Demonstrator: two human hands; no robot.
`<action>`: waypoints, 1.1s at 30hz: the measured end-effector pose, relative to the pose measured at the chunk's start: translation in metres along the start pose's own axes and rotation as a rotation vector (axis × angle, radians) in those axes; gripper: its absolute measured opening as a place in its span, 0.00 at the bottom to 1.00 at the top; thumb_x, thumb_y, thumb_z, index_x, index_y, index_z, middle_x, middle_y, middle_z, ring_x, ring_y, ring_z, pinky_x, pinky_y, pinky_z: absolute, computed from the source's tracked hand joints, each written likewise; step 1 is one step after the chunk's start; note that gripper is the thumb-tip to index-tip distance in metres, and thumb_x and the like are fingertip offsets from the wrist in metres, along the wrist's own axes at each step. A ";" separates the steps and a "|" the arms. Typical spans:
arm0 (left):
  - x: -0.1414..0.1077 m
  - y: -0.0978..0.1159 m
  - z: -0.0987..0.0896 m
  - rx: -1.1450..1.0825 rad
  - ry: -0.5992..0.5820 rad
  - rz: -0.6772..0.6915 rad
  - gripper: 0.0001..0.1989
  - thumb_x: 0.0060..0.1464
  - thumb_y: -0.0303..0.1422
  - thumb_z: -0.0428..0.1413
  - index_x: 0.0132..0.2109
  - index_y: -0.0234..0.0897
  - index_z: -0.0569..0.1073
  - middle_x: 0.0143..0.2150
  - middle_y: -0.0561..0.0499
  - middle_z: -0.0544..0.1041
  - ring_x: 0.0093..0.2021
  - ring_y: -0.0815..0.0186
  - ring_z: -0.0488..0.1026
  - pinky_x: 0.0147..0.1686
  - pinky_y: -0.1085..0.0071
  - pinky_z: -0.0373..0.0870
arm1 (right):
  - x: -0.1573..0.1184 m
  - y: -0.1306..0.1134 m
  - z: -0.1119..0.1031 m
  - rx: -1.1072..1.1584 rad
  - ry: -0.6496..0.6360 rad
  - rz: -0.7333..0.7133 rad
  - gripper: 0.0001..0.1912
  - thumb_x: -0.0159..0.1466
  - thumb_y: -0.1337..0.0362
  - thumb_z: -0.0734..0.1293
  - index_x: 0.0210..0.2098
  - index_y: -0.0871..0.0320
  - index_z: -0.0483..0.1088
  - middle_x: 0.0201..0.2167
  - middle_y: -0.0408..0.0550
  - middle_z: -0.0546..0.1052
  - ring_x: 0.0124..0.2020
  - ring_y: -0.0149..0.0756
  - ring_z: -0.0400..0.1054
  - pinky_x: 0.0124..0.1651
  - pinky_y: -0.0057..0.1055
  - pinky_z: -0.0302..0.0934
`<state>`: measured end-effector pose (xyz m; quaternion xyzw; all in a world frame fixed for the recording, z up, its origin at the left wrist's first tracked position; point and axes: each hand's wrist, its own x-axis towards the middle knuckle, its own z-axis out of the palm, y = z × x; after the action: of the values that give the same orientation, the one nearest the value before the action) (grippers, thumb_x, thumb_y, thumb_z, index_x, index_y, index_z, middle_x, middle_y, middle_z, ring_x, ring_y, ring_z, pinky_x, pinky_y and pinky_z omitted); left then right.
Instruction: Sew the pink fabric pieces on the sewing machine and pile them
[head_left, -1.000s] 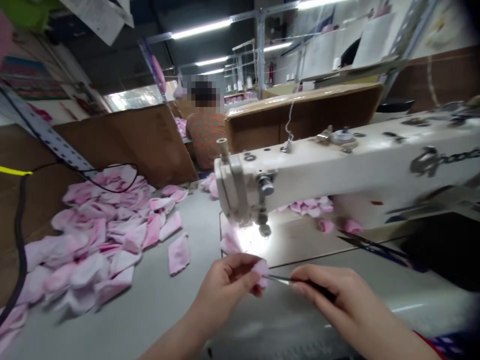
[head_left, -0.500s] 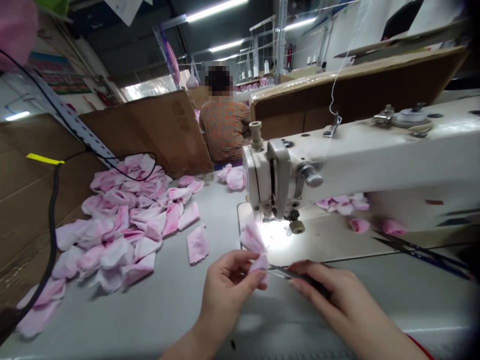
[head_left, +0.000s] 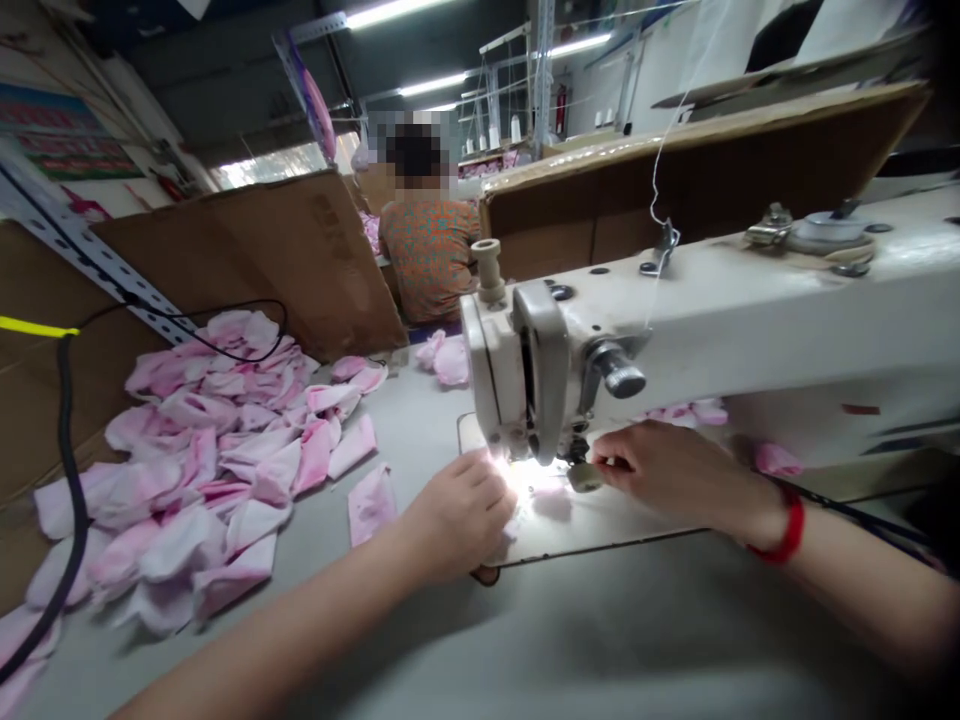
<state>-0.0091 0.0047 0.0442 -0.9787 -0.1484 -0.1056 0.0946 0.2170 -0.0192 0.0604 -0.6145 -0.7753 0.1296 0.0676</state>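
Note:
A white sewing machine (head_left: 705, 310) spans the right side, its lamp lighting the needle area. Left of the needle, my left hand (head_left: 465, 510) is closed, fingers bent down at the plate's edge; a bit of pale fabric (head_left: 511, 528) shows beside its fingertips, but its grip is hidden in glare. My right hand (head_left: 660, 465) has curled fingers just right of the presser foot, behind a round knob; what it holds, if anything, cannot be made out. A red band circles that wrist. One pink fabric piece (head_left: 371, 505) lies left of my left hand.
A large heap of pink and white fabric pieces (head_left: 217, 440) covers the left of the table (head_left: 600, 640). Cardboard panels (head_left: 285, 260) stand behind. Dark scissors lie partly hidden behind my right forearm. A person (head_left: 427, 250) sits beyond, back turned. A black cable (head_left: 71, 480) hangs at left.
My left hand has moved up to the needle area with its back now showing. My right hand has moved up beside the presser foot, and the dark tool it held is no longer visible. The view has shifted slightly.

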 end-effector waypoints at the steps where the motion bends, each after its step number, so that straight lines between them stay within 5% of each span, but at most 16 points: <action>1: 0.000 -0.001 0.004 -0.001 -0.036 -0.040 0.09 0.49 0.26 0.46 0.36 0.30 0.69 0.30 0.47 0.70 0.32 0.63 0.65 0.36 0.64 0.65 | 0.006 0.000 -0.002 0.034 -0.038 -0.010 0.11 0.55 0.63 0.57 0.19 0.56 0.66 0.18 0.42 0.68 0.22 0.31 0.61 0.22 0.26 0.45; 4: -0.002 0.001 0.014 0.000 -0.049 -0.156 0.10 0.47 0.26 0.45 0.37 0.32 0.68 0.31 0.47 0.69 0.33 0.62 0.65 0.32 0.65 0.65 | 0.016 0.004 -0.005 0.167 -0.145 0.056 0.11 0.53 0.60 0.58 0.20 0.56 0.67 0.15 0.41 0.66 0.19 0.30 0.58 0.21 0.25 0.44; 9: -0.004 0.007 0.022 -0.014 0.143 -0.203 0.11 0.50 0.24 0.42 0.38 0.31 0.67 0.32 0.46 0.69 0.33 0.63 0.65 0.31 0.68 0.63 | 0.018 0.015 -0.004 0.358 -0.253 0.154 0.13 0.54 0.56 0.57 0.21 0.56 0.66 0.15 0.39 0.65 0.18 0.28 0.57 0.21 0.25 0.45; 16: -0.005 0.005 0.028 0.076 0.239 -0.336 0.14 0.54 0.24 0.39 0.27 0.34 0.66 0.22 0.51 0.65 0.23 0.67 0.60 0.23 0.72 0.56 | 0.023 0.004 0.017 0.378 -0.245 -0.024 0.10 0.53 0.61 0.58 0.19 0.57 0.64 0.15 0.39 0.63 0.18 0.27 0.56 0.21 0.24 0.46; 22: -0.008 0.006 0.034 0.052 0.183 -0.358 0.17 0.54 0.24 0.37 0.22 0.35 0.64 0.21 0.51 0.63 0.23 0.67 0.58 0.24 0.70 0.54 | 0.023 0.000 0.028 0.217 -0.163 -0.037 0.15 0.54 0.62 0.56 0.13 0.57 0.59 0.12 0.41 0.58 0.16 0.29 0.52 0.20 0.26 0.42; 27: -0.005 0.008 0.024 -0.033 0.111 -0.352 0.15 0.54 0.25 0.39 0.27 0.34 0.68 0.24 0.50 0.66 0.26 0.66 0.61 0.28 0.69 0.60 | 0.023 -0.001 0.027 0.141 -0.103 -0.060 0.16 0.55 0.62 0.56 0.12 0.56 0.59 0.11 0.42 0.57 0.15 0.29 0.52 0.19 0.27 0.41; 33: 0.001 0.018 0.020 -0.055 0.082 -0.519 0.13 0.53 0.25 0.41 0.32 0.37 0.70 0.23 0.51 0.67 0.27 0.64 0.62 0.32 0.66 0.61 | 0.028 -0.005 0.017 0.047 -0.092 -0.107 0.13 0.54 0.65 0.57 0.15 0.54 0.64 0.12 0.42 0.64 0.16 0.30 0.57 0.18 0.27 0.40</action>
<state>0.0014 -0.0077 0.0223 -0.9050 -0.3875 -0.1700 0.0435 0.2014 0.0054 0.0434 -0.5636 -0.8061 0.1723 0.0532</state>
